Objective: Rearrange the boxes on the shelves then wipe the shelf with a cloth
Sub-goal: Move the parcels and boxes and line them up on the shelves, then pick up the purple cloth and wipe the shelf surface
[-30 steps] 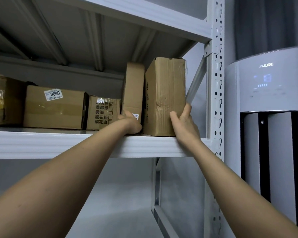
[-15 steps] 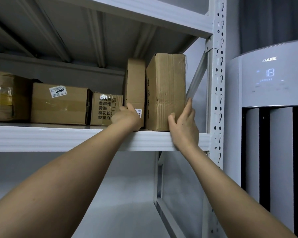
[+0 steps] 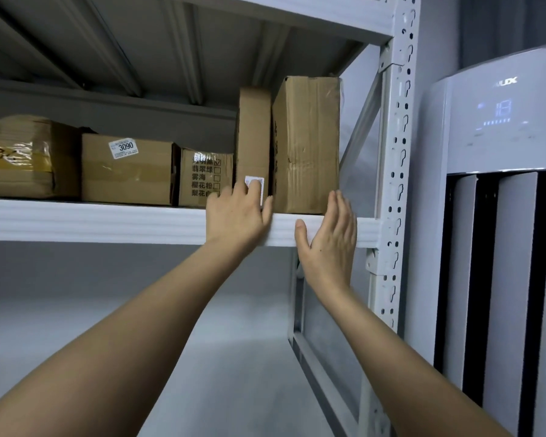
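Stiff, creased, probably light tall box [image 3: 306, 146] just above flat, empty right hand [image 3: 328, 238]; best clasped by both side faces, low down.

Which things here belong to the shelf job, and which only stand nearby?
For the job:
- tall box
- thin box
- 3090 box
- printed box
- taped box
- shelf
- left hand
- right hand

Just nearby:
- air conditioner
- curtain

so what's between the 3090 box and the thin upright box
In the head view, one small box printed with checkboxes sits between the 3090 box and the thin upright box.
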Demonstrator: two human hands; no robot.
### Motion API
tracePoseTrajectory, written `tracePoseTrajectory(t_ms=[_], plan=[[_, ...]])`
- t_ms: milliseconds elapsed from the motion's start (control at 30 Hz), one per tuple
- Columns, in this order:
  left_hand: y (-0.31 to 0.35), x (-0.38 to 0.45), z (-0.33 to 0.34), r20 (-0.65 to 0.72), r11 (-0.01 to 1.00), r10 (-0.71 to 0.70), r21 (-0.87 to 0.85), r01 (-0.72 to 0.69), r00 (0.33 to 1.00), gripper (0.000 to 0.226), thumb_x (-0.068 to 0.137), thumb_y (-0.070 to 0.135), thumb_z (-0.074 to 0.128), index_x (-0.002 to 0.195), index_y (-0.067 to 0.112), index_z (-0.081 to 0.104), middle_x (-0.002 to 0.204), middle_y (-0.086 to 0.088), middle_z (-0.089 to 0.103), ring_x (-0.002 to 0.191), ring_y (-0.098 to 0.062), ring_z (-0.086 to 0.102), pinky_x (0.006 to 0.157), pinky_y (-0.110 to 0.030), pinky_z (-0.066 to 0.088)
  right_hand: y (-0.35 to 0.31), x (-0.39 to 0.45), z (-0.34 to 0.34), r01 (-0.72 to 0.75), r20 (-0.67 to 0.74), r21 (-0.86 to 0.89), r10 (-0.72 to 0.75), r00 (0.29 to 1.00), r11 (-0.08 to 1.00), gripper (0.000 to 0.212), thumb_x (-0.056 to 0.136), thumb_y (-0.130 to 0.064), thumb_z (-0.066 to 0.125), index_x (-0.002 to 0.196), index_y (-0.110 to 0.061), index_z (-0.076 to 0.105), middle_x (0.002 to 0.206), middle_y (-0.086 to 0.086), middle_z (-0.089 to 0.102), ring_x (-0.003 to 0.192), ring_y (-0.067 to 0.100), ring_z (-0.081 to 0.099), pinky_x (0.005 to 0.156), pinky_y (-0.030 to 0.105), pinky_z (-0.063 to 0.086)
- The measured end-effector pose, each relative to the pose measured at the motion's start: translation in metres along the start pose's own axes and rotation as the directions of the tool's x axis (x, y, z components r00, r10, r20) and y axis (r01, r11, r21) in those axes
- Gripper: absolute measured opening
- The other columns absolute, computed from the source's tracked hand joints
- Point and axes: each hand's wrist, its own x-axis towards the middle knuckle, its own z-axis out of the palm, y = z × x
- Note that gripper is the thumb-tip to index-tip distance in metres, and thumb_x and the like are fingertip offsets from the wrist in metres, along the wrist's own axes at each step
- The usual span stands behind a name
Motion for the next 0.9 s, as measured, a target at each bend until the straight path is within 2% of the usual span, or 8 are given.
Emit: tracePoseTrajectory(t_ms=[100,233,333,400,500,667,767,900], plan=[[-0.008,-0.021,0.000,-0.049,0.990,0.126,0.068,-0.122,0.991,0.039,0.088,0.041,0.036,0.086,0.011,0.061,0.078,-0.009,0.062,0.070,-0.030,0.058,0.063,-0.034,0.039,-0.002,-0.011,-0.004,0.015,0.059,-0.021,-0.014,0.998,1.000,0.073,0.089,-0.048,0.030,0.145,-0.001,0.032,0.151,0.014,0.033,0.143,0.028,0.025,0.118,0.041,0.018],[-0.026,-0.053,0.002,-0.031,0.970,0.235,0.066,-0.232,0.972,0.049,0.091,0.040,0.038,0.125,0.009,0.055,0.123,-0.012,0.057,0.116,-0.031,0.051,0.100,-0.045,0.033,-0.008,-0.031,-0.008,0.032,0.112,-0.075,-0.023,0.993,0.997,0.074,0.090,-0.051,0.027,0.148,-0.004,0.027,0.156,0.011,0.025,0.146,0.025,0.015,0.119,0.039,0.015],[-0.035,-0.073,0.003,0.026,0.959,0.272,0.072,-0.273,0.962,0.065,0.092,0.041,0.030,0.150,0.009,0.027,0.153,-0.013,0.029,0.143,-0.029,0.023,0.116,-0.048,0.015,-0.013,-0.046,-0.010,0.016,0.141,-0.113,0.000,0.990,0.993,0.075,0.090,-0.052,0.024,0.150,-0.006,0.022,0.159,0.008,0.016,0.147,0.022,0.010,0.120,0.036,0.011],[-0.043,-0.088,0.002,0.089,0.949,0.292,0.100,-0.300,0.952,0.068,0.093,0.042,0.024,0.152,0.010,0.015,0.159,-0.010,0.011,0.147,-0.026,0.007,0.118,-0.047,0.011,-0.022,-0.060,-0.012,0.000,0.164,-0.137,0.023,0.986,0.991,0.076,0.089,-0.052,0.023,0.150,-0.008,0.020,0.160,0.007,0.013,0.148,0.021,0.008,0.120,0.034,0.009],[-0.060,-0.114,0.006,0.151,0.938,0.310,0.114,-0.328,0.939,0.068,0.093,0.042,0.019,0.153,0.011,0.007,0.160,-0.008,0.000,0.147,-0.025,-0.002,0.118,-0.046,0.011,-0.036,-0.085,-0.014,0.000,0.231,-0.174,0.041,0.972,0.985,0.076,0.089,-0.052,0.024,0.151,-0.009,0.017,0.160,0.006,0.010,0.148,0.019,0.006,0.119,0.032,0.006],[-0.085,-0.159,0.001,0.261,0.950,0.277,0.071,-0.305,0.925,0.069,0.096,0.043,0.026,0.153,0.012,0.003,0.160,-0.008,-0.004,0.147,-0.024,-0.008,0.118,-0.044,0.008,-0.060,-0.126,-0.021,0.014,0.340,-0.203,0.057,0.939,0.979,0.075,0.091,-0.054,0.023,0.152,-0.012,0.017,0.160,0.004,0.014,0.148,0.019,0.009,0.119,0.035,0.012],[-0.105,-0.186,-0.006,0.336,0.964,0.226,0.061,-0.260,0.914,0.072,0.095,0.043,0.037,0.152,0.013,0.003,0.159,-0.007,0.001,0.147,-0.023,-0.003,0.118,-0.043,0.006,-0.073,-0.146,-0.020,0.018,0.424,-0.213,0.076,0.902,0.977,0.068,0.095,-0.050,0.036,0.151,-0.014,0.019,0.159,0.003,0.018,0.147,0.020,0.012,0.118,0.035,0.014],[-0.129,-0.206,-0.014,0.499,0.973,0.125,0.109,-0.205,0.858,0.072,0.100,0.045,0.024,0.147,0.012,-0.019,0.159,-0.006,-0.011,0.147,-0.023,-0.008,0.117,-0.043,-0.002,-0.091,-0.165,-0.012,0.045,0.502,-0.226,0.077,0.861,0.973,0.063,0.095,-0.048,0.040,0.148,-0.015,0.029,0.154,0.004,0.029,0.143,0.021,0.024,0.115,0.037,0.022]])
